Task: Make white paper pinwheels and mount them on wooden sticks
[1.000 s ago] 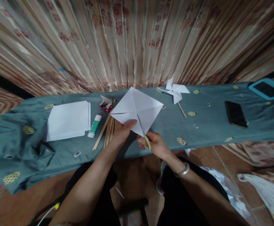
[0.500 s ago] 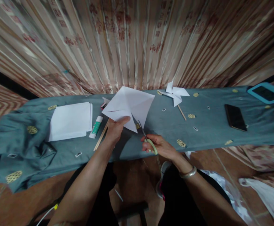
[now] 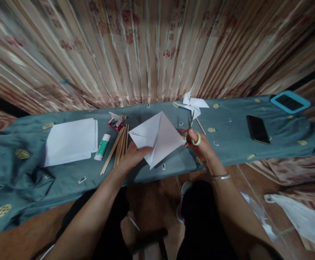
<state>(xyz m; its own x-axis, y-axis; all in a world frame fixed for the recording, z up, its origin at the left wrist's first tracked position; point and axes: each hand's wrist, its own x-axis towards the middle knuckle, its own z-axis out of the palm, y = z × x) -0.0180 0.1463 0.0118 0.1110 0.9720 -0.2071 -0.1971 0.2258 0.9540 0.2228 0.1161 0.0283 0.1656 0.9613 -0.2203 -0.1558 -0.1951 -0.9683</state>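
A creased white square of paper (image 3: pixel 169 139) is held above the cloth, with slits cut in from its left and lower corners. My left hand (image 3: pixel 136 154) is closed on its lower left edge, thumb on top. In my right hand (image 3: pixel 204 147) are the scissors (image 3: pixel 191 122), green handles in the palm and blades pointing away from me. The right fingertips meet the paper's right corner; whether they pinch it I cannot tell. Just beyond the blades lies a white paper pinwheel (image 3: pixel 193 104) on a wooden stick (image 3: pixel 201 126).
Left of the paper are several wooden sticks (image 3: pixel 121 144), a small red box (image 3: pixel 115 122), a glue stick (image 3: pixel 102 147) and a stack of white paper (image 3: pixel 70 142). A black phone (image 3: pixel 258 129) and a blue-framed tablet (image 3: pixel 291 101) lie right on the grey-green cloth (image 3: pixel 233 144). A curtain (image 3: pixel 135 65) hangs behind.
The scissors have left the lower slit and now point away from me. My right hand has moved up to the paper's right corner. The paper has turned, and the view has shifted slightly right.
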